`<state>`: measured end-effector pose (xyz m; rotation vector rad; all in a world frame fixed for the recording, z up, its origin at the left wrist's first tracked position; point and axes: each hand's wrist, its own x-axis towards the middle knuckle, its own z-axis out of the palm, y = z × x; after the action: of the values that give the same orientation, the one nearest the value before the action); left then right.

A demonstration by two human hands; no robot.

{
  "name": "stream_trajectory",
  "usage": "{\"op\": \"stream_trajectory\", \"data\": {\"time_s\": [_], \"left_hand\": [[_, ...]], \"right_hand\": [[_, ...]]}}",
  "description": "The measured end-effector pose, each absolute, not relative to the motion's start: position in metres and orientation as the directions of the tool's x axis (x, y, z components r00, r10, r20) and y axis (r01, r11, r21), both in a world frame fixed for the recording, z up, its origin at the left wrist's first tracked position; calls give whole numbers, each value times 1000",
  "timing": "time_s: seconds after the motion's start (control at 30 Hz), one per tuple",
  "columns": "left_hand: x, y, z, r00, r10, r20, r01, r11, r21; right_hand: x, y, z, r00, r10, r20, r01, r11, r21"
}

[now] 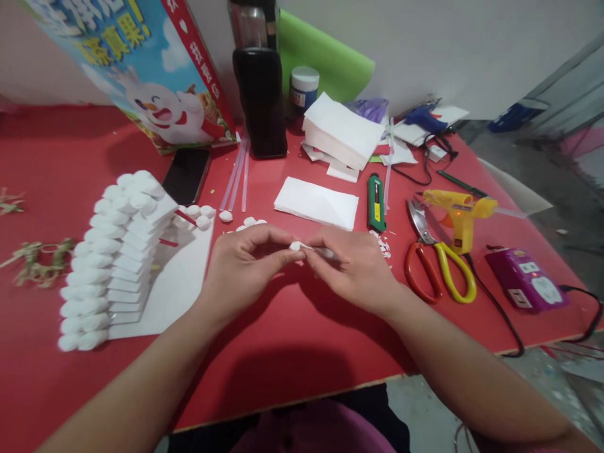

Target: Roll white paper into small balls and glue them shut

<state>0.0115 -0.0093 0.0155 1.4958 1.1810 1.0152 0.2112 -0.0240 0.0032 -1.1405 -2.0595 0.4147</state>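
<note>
Above the red table, my left hand and my right hand meet at the fingertips. Between them is a small white piece, pinched by the left thumb and forefinger. The right fingers pinch the same piece where it runs thin into that hand; its far part is mostly hidden. Several white round pieces lie just behind my left hand. To the left, a stepped white model edged with white rounded pieces stands on a white board.
Flat white strips lie behind the hands, a green cutter beside them. At right are scissors, a yellow glue gun and a purple power box. A phone, black bottle and printed box stand or lie behind.
</note>
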Motion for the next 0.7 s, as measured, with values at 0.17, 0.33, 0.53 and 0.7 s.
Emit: {"op": "stream_trajectory", "data": {"time_s": [0.17, 0.33, 0.53, 0.7], "left_hand": [[15, -10, 16, 235, 972, -2, 67, -14, 998], [10, -4, 11, 232, 972, 21, 41, -32, 999], [-2, 7, 3, 237, 971, 12, 18, -17, 1000], [-1, 3, 7, 336, 941, -32, -31, 44, 999]], "right_hand": [[214, -27, 5, -411, 772, 485, 563, 633, -532], [219, -23, 15, -361, 920, 156, 307, 275, -911], [218, -9, 9, -600, 733, -321, -254, -555, -792], [213, -11, 6, -674, 693, -256, -323, -589, -741]]}}
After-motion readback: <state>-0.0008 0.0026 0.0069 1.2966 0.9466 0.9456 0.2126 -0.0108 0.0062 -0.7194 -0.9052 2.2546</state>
